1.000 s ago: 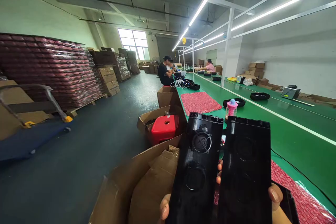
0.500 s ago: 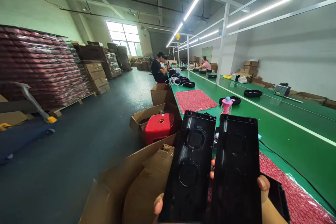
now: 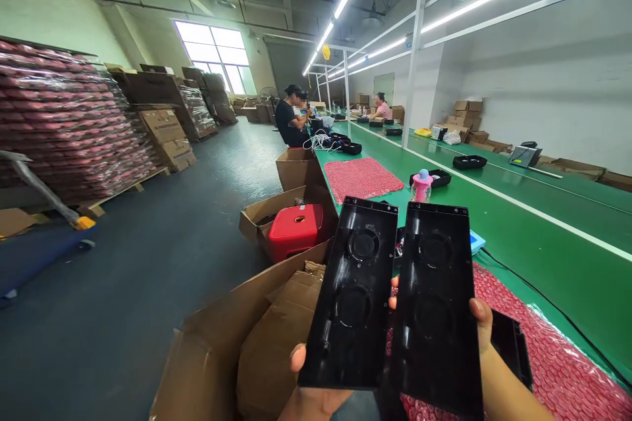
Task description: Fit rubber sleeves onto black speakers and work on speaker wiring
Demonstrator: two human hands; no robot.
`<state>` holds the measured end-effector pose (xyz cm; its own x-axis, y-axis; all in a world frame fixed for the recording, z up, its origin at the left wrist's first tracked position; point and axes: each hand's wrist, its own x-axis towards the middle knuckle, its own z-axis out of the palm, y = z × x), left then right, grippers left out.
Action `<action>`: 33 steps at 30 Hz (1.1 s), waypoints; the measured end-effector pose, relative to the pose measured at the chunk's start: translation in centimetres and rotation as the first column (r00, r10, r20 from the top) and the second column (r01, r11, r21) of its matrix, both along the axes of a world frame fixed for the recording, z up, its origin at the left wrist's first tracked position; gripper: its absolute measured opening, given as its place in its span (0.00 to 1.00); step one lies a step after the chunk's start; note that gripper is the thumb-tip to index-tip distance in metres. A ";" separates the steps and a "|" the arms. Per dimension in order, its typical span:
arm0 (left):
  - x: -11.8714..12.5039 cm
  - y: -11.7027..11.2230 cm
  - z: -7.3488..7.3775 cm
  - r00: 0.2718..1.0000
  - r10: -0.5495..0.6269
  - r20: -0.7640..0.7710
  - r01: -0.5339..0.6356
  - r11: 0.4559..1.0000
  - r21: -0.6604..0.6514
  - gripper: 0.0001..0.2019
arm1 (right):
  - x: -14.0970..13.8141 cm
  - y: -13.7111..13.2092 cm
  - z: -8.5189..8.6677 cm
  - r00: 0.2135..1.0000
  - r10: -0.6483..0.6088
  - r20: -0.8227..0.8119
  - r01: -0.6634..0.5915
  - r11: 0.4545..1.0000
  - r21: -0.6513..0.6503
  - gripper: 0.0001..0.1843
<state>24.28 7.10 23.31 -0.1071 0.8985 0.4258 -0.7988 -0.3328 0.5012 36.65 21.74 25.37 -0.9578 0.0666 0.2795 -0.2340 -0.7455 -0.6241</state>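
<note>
Two long black plastic panels with round rings moulded in them are held up side by side, tilted toward me. My left hand (image 3: 316, 398) grips the left black panel (image 3: 353, 302) at its lower end, thumb on the left edge. My right hand (image 3: 482, 329) is wrapped round the right black panel (image 3: 437, 316), its thumb on the right edge and fingertips showing at the left edge. Most fingers of both hands are hidden behind the panels. Beyond the right hand, another black part (image 3: 511, 345) lies on pink bubble wrap (image 3: 557, 355) on the green bench (image 3: 518, 237).
An open cardboard box (image 3: 207, 355) stands beside the bench; a red stool (image 3: 296, 230) sits by another box. A pink-capped bottle (image 3: 421, 187), a pink bubble-wrap sheet (image 3: 363, 179) and a black cable (image 3: 543, 302) are on the bench. Two people sit farther along.
Both panels have shifted slightly left and up in view, showing their lower ends and more of my left hand. A light-blue device behind the right panel shows more.
</note>
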 end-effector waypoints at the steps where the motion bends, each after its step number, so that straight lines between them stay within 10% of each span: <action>1: 0.1 0.0 0.1 1.000 -0.013 0.019 0.013 1.000 -0.005 0.50 | -0.1 0.0 0.0 1.000 -0.012 -0.003 0.012 1.000 -0.002 0.41; 18: -0.6 -0.4 -1.8 0.995 -0.053 0.089 0.051 0.998 0.028 0.45 | -0.2 -0.3 -0.3 0.994 -0.024 0.110 0.025 1.000 -0.010 0.45; 23: -1.4 -1.5 -2.6 0.995 -0.031 0.094 0.021 0.994 0.104 0.43 | 0.4 -0.1 0.4 0.948 -0.233 0.218 0.223 0.972 0.067 0.48; 26: -2.2 -2.6 -3.1 0.996 0.029 0.090 -0.040 0.992 0.123 0.43 | 1.0 1.6 2.0 0.869 -0.468 0.161 0.435 0.877 0.203 0.36; 31: -3.6 -3.9 -3.8 0.990 0.118 0.080 -0.128 0.984 0.124 0.43 | 1.3 5.1 7.0 0.603 -0.790 -0.109 0.746 0.511 0.426 0.37; 33: -3.9 -4.1 -4.3 0.988 0.127 0.094 -0.137 0.984 0.115 0.42 | 1.5 5.6 8.1 0.540 -0.834 -0.110 0.785 0.453 0.423 0.38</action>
